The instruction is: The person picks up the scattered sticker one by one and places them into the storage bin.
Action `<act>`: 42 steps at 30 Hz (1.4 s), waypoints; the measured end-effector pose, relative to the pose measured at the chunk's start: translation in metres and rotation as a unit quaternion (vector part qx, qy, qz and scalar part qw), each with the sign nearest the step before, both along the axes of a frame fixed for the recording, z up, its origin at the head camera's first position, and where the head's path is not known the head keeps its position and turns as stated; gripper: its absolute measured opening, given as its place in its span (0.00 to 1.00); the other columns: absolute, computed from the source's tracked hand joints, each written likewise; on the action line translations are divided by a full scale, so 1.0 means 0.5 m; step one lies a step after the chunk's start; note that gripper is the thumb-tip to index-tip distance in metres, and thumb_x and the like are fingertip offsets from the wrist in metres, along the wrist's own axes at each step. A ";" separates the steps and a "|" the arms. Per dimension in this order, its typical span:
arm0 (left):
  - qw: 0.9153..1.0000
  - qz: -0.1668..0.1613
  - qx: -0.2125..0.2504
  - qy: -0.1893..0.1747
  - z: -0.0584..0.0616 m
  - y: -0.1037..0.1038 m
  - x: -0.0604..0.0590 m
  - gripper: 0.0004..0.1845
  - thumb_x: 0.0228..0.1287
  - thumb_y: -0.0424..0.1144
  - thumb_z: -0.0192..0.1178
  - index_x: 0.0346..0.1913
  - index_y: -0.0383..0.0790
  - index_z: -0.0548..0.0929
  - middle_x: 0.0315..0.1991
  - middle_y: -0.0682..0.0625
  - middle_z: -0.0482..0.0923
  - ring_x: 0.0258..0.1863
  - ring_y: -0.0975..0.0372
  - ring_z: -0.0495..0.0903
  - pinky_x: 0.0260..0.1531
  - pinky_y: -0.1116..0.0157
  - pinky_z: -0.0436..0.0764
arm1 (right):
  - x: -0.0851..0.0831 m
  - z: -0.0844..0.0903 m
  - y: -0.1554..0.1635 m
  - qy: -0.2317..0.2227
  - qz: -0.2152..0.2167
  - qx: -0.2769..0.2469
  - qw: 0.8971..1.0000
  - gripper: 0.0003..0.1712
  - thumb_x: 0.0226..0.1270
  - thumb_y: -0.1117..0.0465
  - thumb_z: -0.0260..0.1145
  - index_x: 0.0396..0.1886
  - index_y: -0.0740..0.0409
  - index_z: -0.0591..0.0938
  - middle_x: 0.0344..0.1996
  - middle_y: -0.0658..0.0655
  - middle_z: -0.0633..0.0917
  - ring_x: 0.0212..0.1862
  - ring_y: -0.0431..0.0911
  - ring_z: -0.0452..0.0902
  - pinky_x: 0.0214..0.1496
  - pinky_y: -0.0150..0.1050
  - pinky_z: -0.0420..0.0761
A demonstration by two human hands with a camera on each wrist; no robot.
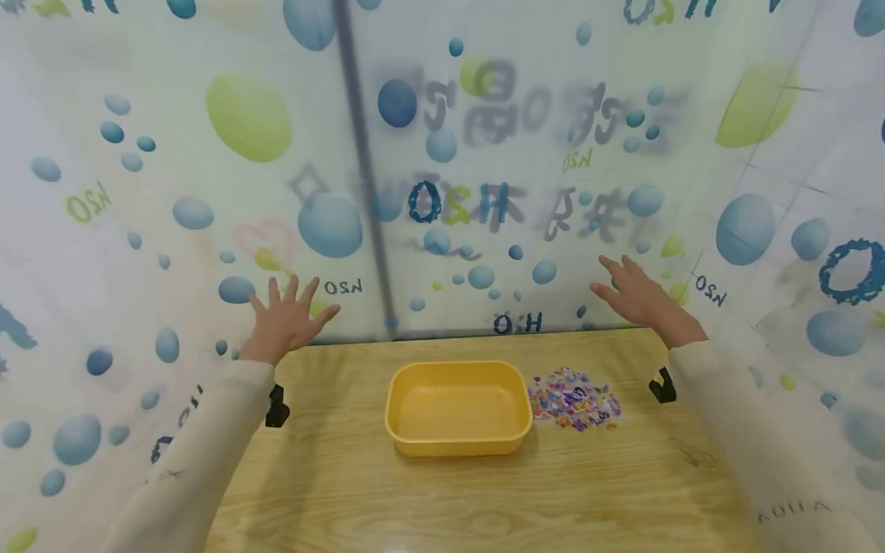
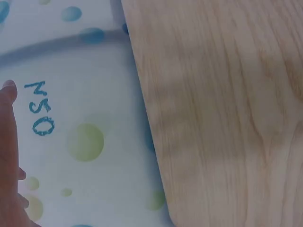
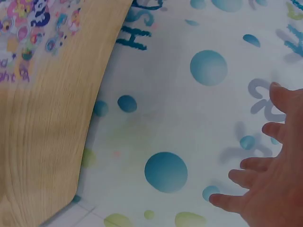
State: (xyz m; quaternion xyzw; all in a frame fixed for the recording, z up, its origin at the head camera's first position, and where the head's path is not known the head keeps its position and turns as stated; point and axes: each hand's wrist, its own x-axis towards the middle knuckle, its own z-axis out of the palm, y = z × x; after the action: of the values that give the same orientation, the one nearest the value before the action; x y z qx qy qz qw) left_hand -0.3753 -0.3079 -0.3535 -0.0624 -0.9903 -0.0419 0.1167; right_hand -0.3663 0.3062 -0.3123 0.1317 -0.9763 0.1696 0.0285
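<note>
Both hands are raised above the far part of the table, spread apart, with nothing in them. My left hand is at the left with its fingers splayed; part of it shows at the left edge of the left wrist view. At the right, my right hand reaches forward with fingers extended, also seen in the right wrist view. On the table between them sits a yellow rectangular tub, its inside bare. Just right of the tub lies a flat patch of small colourful cartoon stickers, close to its rim.
The wood-grain table has cut corners in the right wrist view. A white curtain printed with blue and green bubbles rises behind its far edge and along both sides. Black wrist mounts show under the sleeves.
</note>
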 end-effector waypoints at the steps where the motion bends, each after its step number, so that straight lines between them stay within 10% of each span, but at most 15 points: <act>1: 1.000 0.000 0.005 -0.002 -0.005 0.002 0.001 0.51 0.72 0.76 0.37 0.84 0.44 0.50 0.81 0.25 0.43 0.77 0.23 0.35 0.64 0.17 0.38 | 0.005 -0.005 -0.001 0.001 0.004 -0.004 1.000 0.45 0.84 0.39 0.43 0.84 0.63 0.43 0.78 0.83 0.38 0.77 0.80 0.36 0.72 0.80 0.48; 13: 0.985 -0.043 0.160 -0.050 -0.080 0.054 0.037 0.49 0.75 0.72 0.39 0.84 0.41 0.45 0.81 0.24 0.41 0.77 0.24 0.39 0.70 0.24 0.47 | 0.085 -0.102 -0.028 0.035 0.041 -0.063 0.997 0.41 0.84 0.46 0.51 0.83 0.66 0.52 0.77 0.79 0.57 0.74 0.75 0.56 0.71 0.74 0.62; 25: 0.918 -0.063 0.358 -0.157 -0.144 0.161 0.118 0.48 0.75 0.69 0.46 0.85 0.48 0.41 0.82 0.31 0.51 0.77 0.34 0.60 0.72 0.35 0.66 | 0.133 -0.196 -0.035 0.015 0.036 -0.114 0.993 0.39 0.82 0.48 0.57 0.79 0.69 0.60 0.69 0.78 0.72 0.65 0.73 0.74 0.62 0.69 0.76; 36: 0.856 -0.052 0.473 -0.201 -0.198 0.242 0.170 0.47 0.73 0.58 0.61 0.84 0.45 0.50 0.79 0.31 0.58 0.74 0.37 0.66 0.66 0.44 0.78 | 0.126 -0.265 -0.027 -0.063 -0.013 -0.055 0.996 0.30 0.73 0.57 0.65 0.63 0.79 0.75 0.57 0.79 0.81 0.50 0.68 0.83 0.53 0.62 0.83; 42: 0.840 -0.045 0.500 -0.206 -0.220 0.255 0.184 0.45 0.73 0.52 0.62 0.83 0.40 0.53 0.76 0.29 0.63 0.74 0.38 0.67 0.69 0.41 0.72 | 0.120 -0.294 -0.022 -0.111 -0.063 -0.036 0.991 0.33 0.72 0.55 0.66 0.62 0.81 0.74 0.59 0.81 0.79 0.59 0.73 0.76 0.61 0.65 0.78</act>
State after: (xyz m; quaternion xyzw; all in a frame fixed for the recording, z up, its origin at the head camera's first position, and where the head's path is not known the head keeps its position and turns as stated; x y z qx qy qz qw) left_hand -0.2832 -0.1804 -0.4633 -0.0302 -0.8323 -0.5482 -0.0765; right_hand -0.3061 0.2954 -0.4592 0.0498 -0.9730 0.2161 -0.0643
